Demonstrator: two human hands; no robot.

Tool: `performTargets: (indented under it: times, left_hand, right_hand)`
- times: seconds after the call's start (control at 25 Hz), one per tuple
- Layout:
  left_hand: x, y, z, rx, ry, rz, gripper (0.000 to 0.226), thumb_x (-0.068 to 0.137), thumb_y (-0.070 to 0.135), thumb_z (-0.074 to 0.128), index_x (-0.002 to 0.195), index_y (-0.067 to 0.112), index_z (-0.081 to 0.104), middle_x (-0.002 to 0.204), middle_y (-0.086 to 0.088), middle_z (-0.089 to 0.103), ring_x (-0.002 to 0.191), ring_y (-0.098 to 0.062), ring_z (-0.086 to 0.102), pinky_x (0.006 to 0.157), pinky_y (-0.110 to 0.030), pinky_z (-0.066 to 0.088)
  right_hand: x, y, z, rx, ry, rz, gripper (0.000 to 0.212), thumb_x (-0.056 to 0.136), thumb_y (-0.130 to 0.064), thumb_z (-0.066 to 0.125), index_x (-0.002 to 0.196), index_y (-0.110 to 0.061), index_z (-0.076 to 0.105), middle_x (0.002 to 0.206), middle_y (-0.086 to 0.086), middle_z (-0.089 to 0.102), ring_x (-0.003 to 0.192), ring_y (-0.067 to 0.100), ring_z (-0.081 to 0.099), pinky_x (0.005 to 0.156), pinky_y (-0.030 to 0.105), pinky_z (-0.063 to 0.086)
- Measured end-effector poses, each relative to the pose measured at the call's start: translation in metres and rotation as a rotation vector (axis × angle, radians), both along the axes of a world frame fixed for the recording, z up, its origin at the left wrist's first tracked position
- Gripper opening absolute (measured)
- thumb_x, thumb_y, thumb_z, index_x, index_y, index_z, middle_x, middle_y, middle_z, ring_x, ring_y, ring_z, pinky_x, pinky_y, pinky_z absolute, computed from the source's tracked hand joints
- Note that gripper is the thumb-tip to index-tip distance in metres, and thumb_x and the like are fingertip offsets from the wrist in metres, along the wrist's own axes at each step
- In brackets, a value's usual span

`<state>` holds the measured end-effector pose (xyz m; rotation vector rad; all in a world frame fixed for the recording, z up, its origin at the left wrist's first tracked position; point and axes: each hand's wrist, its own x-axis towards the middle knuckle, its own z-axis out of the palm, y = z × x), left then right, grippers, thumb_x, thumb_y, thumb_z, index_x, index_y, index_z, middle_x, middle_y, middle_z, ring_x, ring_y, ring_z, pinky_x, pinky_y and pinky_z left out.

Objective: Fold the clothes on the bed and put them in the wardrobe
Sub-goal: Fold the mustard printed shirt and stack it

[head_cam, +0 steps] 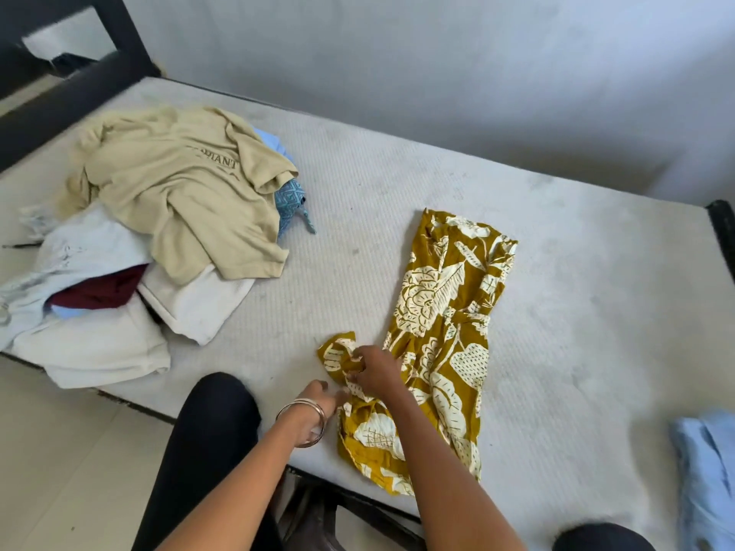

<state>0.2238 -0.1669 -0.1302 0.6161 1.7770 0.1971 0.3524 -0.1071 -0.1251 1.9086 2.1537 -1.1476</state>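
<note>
A mustard-yellow garment with a cream leaf print (445, 312) lies lengthwise on the bare mattress (576, 312), folded narrow. Its near end is bunched at the bed's front edge. My right hand (374, 369) pinches a loose flap of that garment near the edge. My left hand (318, 399), with bangles on the wrist, touches the same bunched cloth from the left, its fingers curled at the fabric. A heap of unfolded clothes sits at the left of the bed, with a beige T-shirt (187, 184) on top.
White, pale grey, maroon and teal-patterned pieces lie under the beige T-shirt, and a white cloth (99, 347) overhangs the bed's front edge. A light blue garment (708, 471) rests at the right edge. A grey wall runs behind the bed. My dark-trousered knee (210, 431) is against the bed.
</note>
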Motion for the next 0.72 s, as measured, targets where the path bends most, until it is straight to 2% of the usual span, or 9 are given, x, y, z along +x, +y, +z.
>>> performTargets:
  times: [0.04,0.12,0.2,0.24,0.32,0.4,0.52,0.64,0.72]
  left_hand:
    - [-0.001,-0.003,-0.001,0.062,-0.003,-0.064,0.066,0.081,0.040,0.072,0.136,0.013,0.044,0.126,-0.012,0.059,0.113,-0.030,0.058,0.091,-0.037,0.051]
    - [0.008,-0.005,-0.003,0.206,0.116,-0.241,0.081,0.068,0.043,0.083,0.136,0.018,0.046,0.127,-0.008,0.058,0.114,-0.027,0.057,0.094,-0.033,0.048]
    - [0.025,-0.006,0.000,0.336,0.253,-0.394,0.074,0.068,0.040,0.082,0.133,0.026,0.049,0.125,-0.007,0.058,0.115,-0.028,0.057,0.095,-0.038,0.048]
    - [0.036,-0.009,0.003,0.388,0.331,-0.487,0.066,0.074,0.036,0.077,0.133,0.029,0.048,0.124,-0.006,0.058,0.114,-0.027,0.056,0.094,-0.040,0.049]
    - [0.054,-0.016,0.011,0.468,0.542,-0.781,0.055,0.087,0.024,0.062,0.138,0.032,0.040,0.125,-0.006,0.055,0.115,-0.027,0.055,0.093,-0.042,0.048]
    - [0.064,-0.024,0.016,0.519,0.717,-1.080,0.056,0.092,0.012,0.052,0.141,0.031,0.033,0.128,-0.008,0.052,0.116,-0.029,0.053,0.094,-0.042,0.044]
    - [0.065,-0.035,0.022,0.527,0.815,-1.276,0.050,0.091,0.005,0.049,0.135,0.026,0.040,0.127,-0.010,0.052,0.121,-0.031,0.048,0.099,-0.045,0.035]
    - [0.068,-0.038,0.026,0.628,0.891,-1.381,0.046,0.093,0.003,0.044,0.137,0.013,0.038,0.130,-0.013,0.052,0.125,-0.033,0.044,0.103,-0.047,0.028]
    - [0.070,-0.042,0.029,0.661,0.880,-1.436,0.062,0.094,0.003,0.044,0.149,0.007,0.017,0.130,-0.016,0.054,0.123,-0.034,0.047,0.105,-0.047,0.027]
  right_hand:
    - [0.005,-0.006,0.004,0.011,0.177,-0.098,0.038,0.088,-0.018,0.068,0.125,-0.015,0.064,0.120,0.006,0.066,0.108,0.022,0.059,0.094,0.035,0.043]
    - [0.035,-0.028,0.020,0.041,0.549,-0.363,0.028,0.087,-0.002,0.063,0.108,-0.017,0.074,0.102,0.001,0.073,0.092,0.015,0.065,0.083,0.034,0.053]
    - [0.075,-0.054,0.032,0.081,0.800,-0.643,0.029,0.088,0.004,0.059,0.095,-0.019,0.076,0.092,-0.002,0.074,0.087,0.014,0.066,0.076,0.031,0.054]
    - [0.095,-0.068,0.036,0.087,0.866,-0.759,0.025,0.090,0.005,0.059,0.093,-0.014,0.075,0.091,0.002,0.073,0.087,0.016,0.066,0.076,0.032,0.053]
    - [0.133,-0.091,0.033,0.038,0.817,-0.913,0.023,0.089,0.011,0.054,0.087,-0.005,0.070,0.086,0.007,0.070,0.087,0.022,0.064,0.072,0.029,0.051]
    - [0.158,-0.106,0.020,0.013,0.594,-1.069,0.027,0.085,0.013,0.049,0.082,-0.006,0.068,0.085,0.006,0.070,0.089,0.025,0.064,0.070,0.029,0.051]
    - [0.163,-0.110,0.009,0.073,0.434,-1.188,0.017,0.089,-0.005,0.059,0.104,-0.013,0.061,0.106,0.008,0.068,0.100,0.026,0.063,0.087,0.043,0.054]
    - [0.143,-0.098,0.006,0.052,0.364,-0.966,0.057,0.085,-0.019,0.072,0.135,-0.016,0.044,0.127,0.007,0.059,0.115,0.029,0.057,0.097,0.045,0.049]
    - [0.132,-0.088,0.001,0.012,0.319,-0.980,0.067,0.084,-0.021,0.074,0.140,-0.018,0.038,0.131,0.008,0.058,0.121,0.031,0.055,0.101,0.046,0.046]
